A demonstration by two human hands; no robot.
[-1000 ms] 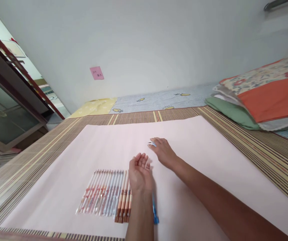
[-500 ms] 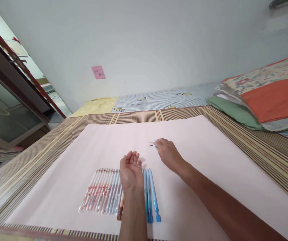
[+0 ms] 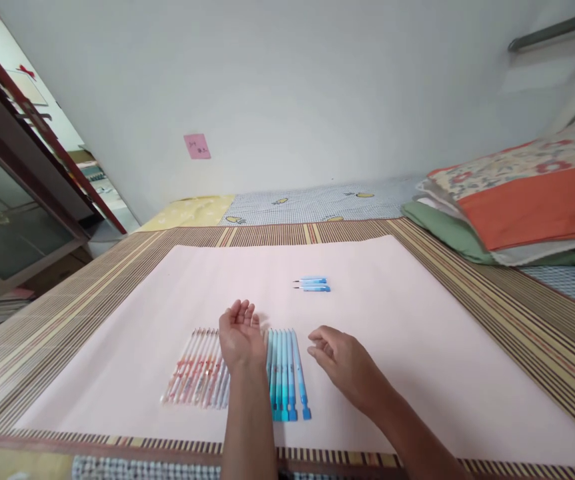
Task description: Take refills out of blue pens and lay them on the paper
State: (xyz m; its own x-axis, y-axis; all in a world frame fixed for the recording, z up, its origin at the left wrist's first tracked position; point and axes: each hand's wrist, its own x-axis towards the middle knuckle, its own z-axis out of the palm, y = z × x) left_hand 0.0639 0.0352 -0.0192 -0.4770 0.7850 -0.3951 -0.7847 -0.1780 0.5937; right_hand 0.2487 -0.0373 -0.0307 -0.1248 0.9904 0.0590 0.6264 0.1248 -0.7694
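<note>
My left hand (image 3: pixel 241 332) is held palm up with its fingers loosely spread and nothing in it. It hovers above the middle of a row of slim pens and hides part of that row. My right hand (image 3: pixel 340 353) is just right of the row, fingers curved with a gap between thumb and forefinger, no object visible in it. Nearest to it are several blue pens (image 3: pixel 287 373) with square ends. Left of my wrist lie several pink-and-white pens (image 3: pixel 197 367). Two short blue pens (image 3: pixel 315 288) with dark pointed tips lie sideways farther back.
Everything lies on a large pale pink sheet (image 3: pixel 127 360) over a striped mat (image 3: pixel 102 273). Folded bedding (image 3: pixel 532 200) in orange, floral and green is stacked at the right. A wall with a pink note (image 3: pixel 197 146) stands behind; a door frame is at the left.
My right hand has let go of the two dark-tipped blue pens and come back toward me beside the row. My left hand stays palm up, slightly farther left over the pens.
</note>
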